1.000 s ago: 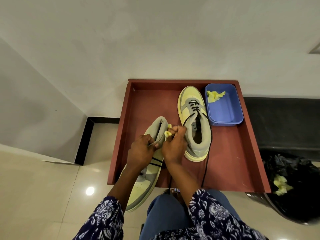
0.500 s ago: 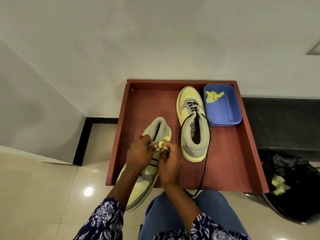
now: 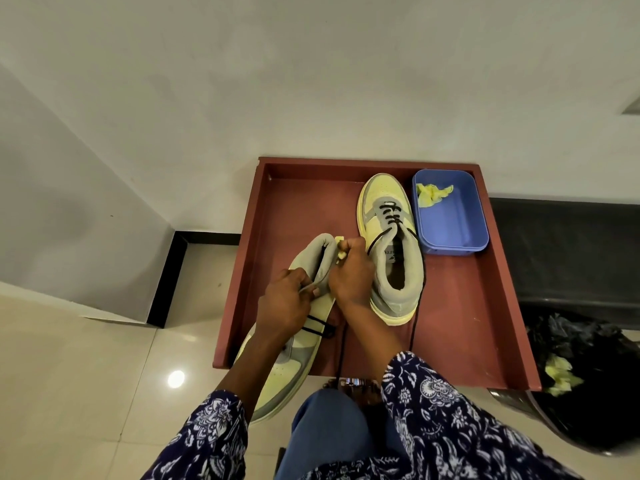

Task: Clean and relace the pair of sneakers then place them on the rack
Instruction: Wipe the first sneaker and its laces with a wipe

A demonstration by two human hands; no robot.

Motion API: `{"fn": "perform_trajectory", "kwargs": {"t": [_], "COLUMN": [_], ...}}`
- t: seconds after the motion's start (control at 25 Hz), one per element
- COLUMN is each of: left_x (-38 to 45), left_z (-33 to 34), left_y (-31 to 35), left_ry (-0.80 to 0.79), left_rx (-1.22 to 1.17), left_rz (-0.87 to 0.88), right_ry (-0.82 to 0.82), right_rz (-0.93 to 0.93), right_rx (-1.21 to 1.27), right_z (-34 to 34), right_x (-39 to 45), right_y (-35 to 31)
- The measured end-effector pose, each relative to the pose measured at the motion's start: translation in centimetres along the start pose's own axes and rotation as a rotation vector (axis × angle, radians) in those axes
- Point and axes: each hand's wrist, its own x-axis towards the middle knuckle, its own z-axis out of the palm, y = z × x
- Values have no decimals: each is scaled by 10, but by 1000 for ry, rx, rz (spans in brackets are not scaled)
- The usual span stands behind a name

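Note:
Two pale yellow and grey sneakers with black laces are here. The near sneaker is tilted, heel up, with its toe hanging over the front edge of the red-brown tray. My left hand grips its grey collar and tongue. My right hand presses a small yellow wipe against the collar's right side. The second sneaker stands flat on the tray to the right, toe pointing away, partly laced, its loose lace trailing toward me.
A blue plastic tub holding a crumpled yellow wipe sits at the tray's back right. A bin with a black bag and used yellow wipes stands on the right floor. White walls rise behind and to the left; glossy tiles lie below.
My right hand slid the wipe down along the collar and back up toward the heel end. My left hand kept its hold on the sneaker.

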Motion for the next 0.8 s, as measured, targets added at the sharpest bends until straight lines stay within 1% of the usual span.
{"fn": "perform_trajectory", "kwargs": {"t": [0.2,0.4,0.56,0.68,0.8], "left_x": [-1,-3,-5,-6,-4], "left_z": [3,2,2,2,1], "left_y": [1,4,12,19,24], "left_ry": [15,-2,-53,-61,-75], "left_rx": [52,40,130,170,191], "left_rz": [2,15,31,10,-24], "right_ry": [-98,-169,-241,-321,-342], "right_rz": [45,162,201,229,241], "right_rx": [-154,-192,-133,-117,-104], "right_z": [-1,-12,-18,-28,-38], "right_x": [-3,-25,-50,-62,-69], "right_y": [-1,-7,-1,2,4]}}
